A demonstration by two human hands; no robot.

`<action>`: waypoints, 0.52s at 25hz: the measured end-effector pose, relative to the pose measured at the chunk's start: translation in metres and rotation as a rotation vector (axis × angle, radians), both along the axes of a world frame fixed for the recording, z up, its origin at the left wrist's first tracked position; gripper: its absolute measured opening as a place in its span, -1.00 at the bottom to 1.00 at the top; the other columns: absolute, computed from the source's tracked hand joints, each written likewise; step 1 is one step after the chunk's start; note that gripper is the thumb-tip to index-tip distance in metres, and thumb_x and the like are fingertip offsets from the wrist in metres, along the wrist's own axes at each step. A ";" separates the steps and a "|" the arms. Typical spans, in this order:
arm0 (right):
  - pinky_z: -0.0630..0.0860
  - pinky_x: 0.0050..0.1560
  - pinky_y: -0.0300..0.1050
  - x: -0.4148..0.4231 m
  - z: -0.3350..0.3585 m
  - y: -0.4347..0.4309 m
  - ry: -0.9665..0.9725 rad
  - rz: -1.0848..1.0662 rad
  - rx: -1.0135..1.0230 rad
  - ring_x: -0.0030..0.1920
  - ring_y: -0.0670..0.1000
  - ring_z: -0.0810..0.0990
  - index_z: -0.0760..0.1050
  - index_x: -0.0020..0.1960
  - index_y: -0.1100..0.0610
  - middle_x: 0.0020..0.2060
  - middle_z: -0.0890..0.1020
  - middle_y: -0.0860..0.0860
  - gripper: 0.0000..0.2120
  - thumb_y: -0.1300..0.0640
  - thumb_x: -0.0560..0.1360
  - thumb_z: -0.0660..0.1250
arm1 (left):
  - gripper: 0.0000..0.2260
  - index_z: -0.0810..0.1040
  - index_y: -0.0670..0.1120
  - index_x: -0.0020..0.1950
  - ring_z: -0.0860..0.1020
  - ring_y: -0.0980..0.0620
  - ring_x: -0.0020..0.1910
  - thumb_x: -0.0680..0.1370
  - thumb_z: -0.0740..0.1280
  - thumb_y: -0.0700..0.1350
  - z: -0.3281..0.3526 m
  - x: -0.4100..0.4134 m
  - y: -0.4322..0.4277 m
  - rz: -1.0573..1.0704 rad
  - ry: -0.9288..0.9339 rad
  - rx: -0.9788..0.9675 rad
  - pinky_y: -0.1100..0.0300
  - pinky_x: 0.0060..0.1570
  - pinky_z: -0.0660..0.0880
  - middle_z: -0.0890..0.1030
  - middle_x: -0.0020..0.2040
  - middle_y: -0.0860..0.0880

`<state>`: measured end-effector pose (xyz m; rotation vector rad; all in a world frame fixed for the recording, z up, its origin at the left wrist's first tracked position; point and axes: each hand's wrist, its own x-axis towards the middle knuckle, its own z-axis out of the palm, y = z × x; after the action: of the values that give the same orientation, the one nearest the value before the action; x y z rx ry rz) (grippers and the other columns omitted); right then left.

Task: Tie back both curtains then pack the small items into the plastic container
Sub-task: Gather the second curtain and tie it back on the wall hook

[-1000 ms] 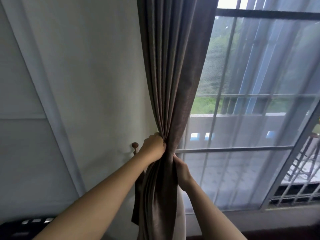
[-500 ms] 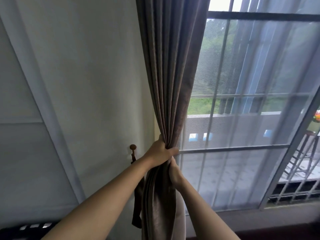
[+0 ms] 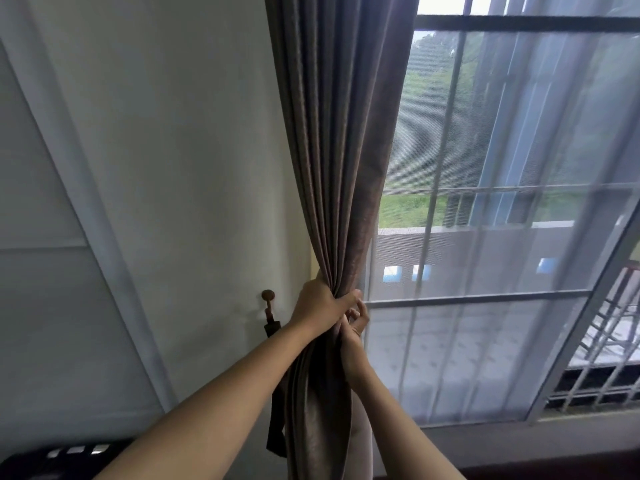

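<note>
There it was: the left hand [image 3: 320,306] clamped round the long brown pleated fabric curtain [image 3: 332,168], bunched just right of the round wooden wall hook [image 3: 268,295]. The right hand [image 3: 351,336] curled just beneath; whether it pinched cloth, I couldn't tell. Soft, heavy-looking folds, likely to slip, so best gripped at that waist, level with the hook.

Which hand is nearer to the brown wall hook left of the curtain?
Left. The left hand grips the gathered curtain just right of the wall hook; the right hand is just below it on the curtain's window side, farther from the hook.
</note>
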<state>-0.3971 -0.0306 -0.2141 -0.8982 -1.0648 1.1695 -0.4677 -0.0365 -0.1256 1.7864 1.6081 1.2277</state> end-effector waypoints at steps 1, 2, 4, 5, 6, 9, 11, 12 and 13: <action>0.34 0.34 -0.10 0.001 -0.001 0.001 0.007 0.007 -0.027 0.25 -0.08 0.42 0.00 0.35 -0.04 0.29 0.32 0.04 -0.53 -0.01 0.54 0.16 | -0.49 0.45 -0.16 0.30 0.59 -0.06 0.11 0.43 0.44 0.02 0.000 -0.001 0.001 0.001 0.000 -0.002 0.19 0.07 0.52 0.62 0.13 -0.11; 0.34 0.36 -0.09 0.001 -0.001 0.001 -0.001 0.021 -0.044 0.29 -0.06 0.41 0.02 0.37 -0.02 0.31 0.33 0.04 -0.48 -0.06 0.52 0.17 | -0.49 0.44 -0.16 0.31 0.59 -0.06 0.12 0.43 0.43 0.02 0.000 -0.002 0.002 -0.006 -0.002 -0.009 0.20 0.08 0.51 0.61 0.14 -0.10; 0.36 0.37 -0.05 0.003 -0.006 -0.002 -0.119 0.000 -0.011 0.31 -0.05 0.42 0.16 0.39 0.07 0.30 0.39 0.05 -0.49 -0.11 0.53 0.16 | -0.48 0.42 -0.15 0.32 0.58 -0.06 0.14 0.44 0.43 0.02 0.000 -0.003 0.005 -0.017 -0.013 -0.023 0.25 0.07 0.48 0.60 0.16 -0.10; 0.40 0.31 -0.10 0.004 -0.012 -0.003 -0.159 -0.029 0.019 0.27 -0.06 0.45 0.25 0.35 0.10 0.24 0.44 0.07 -0.59 -0.06 0.57 0.14 | -0.48 0.41 -0.14 0.32 0.57 -0.06 0.15 0.44 0.43 0.03 0.000 -0.004 0.007 -0.005 -0.021 -0.024 0.26 0.07 0.47 0.60 0.17 -0.10; 0.44 0.23 -0.18 0.004 -0.016 -0.006 -0.162 -0.055 0.028 0.21 -0.05 0.49 0.32 0.28 0.08 0.17 0.48 0.08 -0.71 0.01 0.60 0.13 | -0.47 0.41 -0.14 0.32 0.58 -0.06 0.15 0.43 0.43 0.04 0.000 -0.004 0.009 0.014 -0.030 -0.020 0.28 0.05 0.46 0.60 0.18 -0.10; 0.45 0.01 -0.32 0.000 -0.018 -0.013 -0.196 -0.142 0.064 0.05 -0.03 0.53 0.36 0.06 -0.10 0.02 0.53 0.07 -0.84 0.16 0.61 0.11 | -0.46 0.43 -0.15 0.31 0.59 -0.07 0.12 0.42 0.44 0.06 -0.003 0.001 0.012 0.066 -0.031 -0.003 0.29 0.01 0.46 0.62 0.15 -0.10; 0.46 0.04 -0.21 -0.003 -0.021 -0.013 -0.255 -0.207 0.104 0.04 -0.03 0.52 0.38 0.00 -0.20 -0.01 0.51 0.03 -0.76 0.16 0.61 0.11 | -0.46 0.46 -0.14 0.27 0.61 -0.08 0.08 0.38 0.47 0.07 -0.004 0.006 0.011 0.095 -0.027 0.013 0.26 -0.02 0.50 0.64 0.10 -0.09; 0.46 0.09 -0.14 -0.005 -0.022 -0.015 -0.294 -0.252 0.130 0.06 -0.03 0.50 0.40 0.03 -0.18 0.00 0.49 -0.02 -0.77 0.15 0.61 0.11 | -0.46 0.47 -0.13 0.25 0.62 -0.08 0.05 0.37 0.48 0.08 -0.004 0.008 0.011 0.116 -0.025 0.022 0.24 -0.03 0.52 0.64 0.07 -0.08; 0.45 0.14 -0.09 -0.007 -0.024 -0.017 -0.334 -0.283 0.138 0.09 -0.04 0.49 0.43 0.08 -0.13 0.02 0.48 -0.09 -0.79 0.13 0.61 0.10 | -0.48 0.48 -0.13 0.23 0.62 -0.09 0.03 0.37 0.48 0.08 -0.004 0.011 0.010 0.148 -0.022 0.038 0.23 -0.06 0.53 0.65 0.05 -0.08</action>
<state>-0.4040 -0.0477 -0.2380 -1.1181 -1.2227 0.7167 -0.4567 -0.0267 -0.1297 1.6958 1.7409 1.3478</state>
